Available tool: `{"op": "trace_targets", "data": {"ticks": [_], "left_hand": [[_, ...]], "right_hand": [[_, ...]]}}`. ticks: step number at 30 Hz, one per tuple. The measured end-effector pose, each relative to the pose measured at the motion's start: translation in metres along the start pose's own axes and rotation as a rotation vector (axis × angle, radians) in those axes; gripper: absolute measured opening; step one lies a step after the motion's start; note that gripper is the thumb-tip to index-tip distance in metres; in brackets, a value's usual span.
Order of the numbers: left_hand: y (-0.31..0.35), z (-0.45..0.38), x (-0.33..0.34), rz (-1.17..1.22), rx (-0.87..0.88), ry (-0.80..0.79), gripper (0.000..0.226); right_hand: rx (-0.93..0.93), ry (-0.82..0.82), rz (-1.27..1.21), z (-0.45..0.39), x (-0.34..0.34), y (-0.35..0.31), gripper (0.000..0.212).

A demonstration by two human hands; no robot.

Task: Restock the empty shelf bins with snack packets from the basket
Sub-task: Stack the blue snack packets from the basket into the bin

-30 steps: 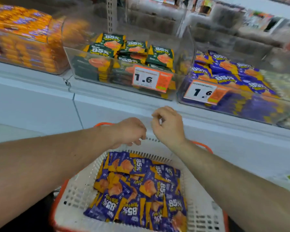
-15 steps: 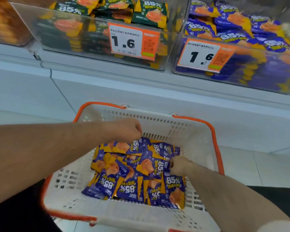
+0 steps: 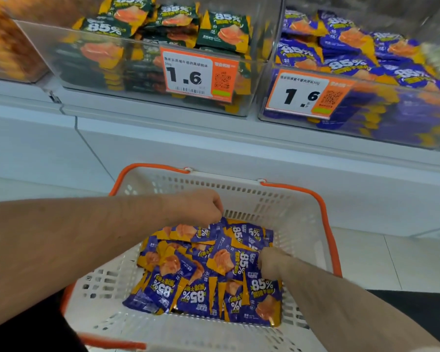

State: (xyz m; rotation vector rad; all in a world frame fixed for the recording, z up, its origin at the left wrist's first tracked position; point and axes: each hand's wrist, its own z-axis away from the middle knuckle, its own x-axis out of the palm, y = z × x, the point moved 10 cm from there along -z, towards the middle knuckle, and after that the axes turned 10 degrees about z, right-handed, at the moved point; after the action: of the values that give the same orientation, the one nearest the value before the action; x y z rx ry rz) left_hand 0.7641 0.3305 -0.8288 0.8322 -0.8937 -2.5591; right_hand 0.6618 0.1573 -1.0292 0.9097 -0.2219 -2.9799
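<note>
Head view: both my hands reach into the white perforated plastic basket (image 3: 300, 219); right hand (image 3: 271, 264) fingers pinch a purple-and-yellow foil snack packet (image 3: 235, 260) at 3 o'clock, left hand (image 3: 201, 207) fingers curl at a packet edge at 12, gathering stock.

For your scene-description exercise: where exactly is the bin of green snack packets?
In the head view, the bin of green snack packets sits upper centre on the shelf, left of the bin of purple packets, above the basket.

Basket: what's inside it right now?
The white basket holds a loose pile of purple snack packets. Both hands are in it: left hand at the pile's far edge, right hand on top. Anything beneath the pile is covered.
</note>
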Motion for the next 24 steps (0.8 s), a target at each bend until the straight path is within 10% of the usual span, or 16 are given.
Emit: {"op": "trace_targets", "data": {"ticks": [14,24], "left_hand": [[0.038,0.032,-0.020,0.141,0.080,0.153,0.043],[0.126,0.077,-0.054,0.443,0.459,0.350,0.011]], "right_hand": [[-0.336,0.434,-0.081,0.140,-0.218,-0.009,0.015],[-0.462,0.684,-0.634,0.267,-0.299,0.033,0.005]]}}
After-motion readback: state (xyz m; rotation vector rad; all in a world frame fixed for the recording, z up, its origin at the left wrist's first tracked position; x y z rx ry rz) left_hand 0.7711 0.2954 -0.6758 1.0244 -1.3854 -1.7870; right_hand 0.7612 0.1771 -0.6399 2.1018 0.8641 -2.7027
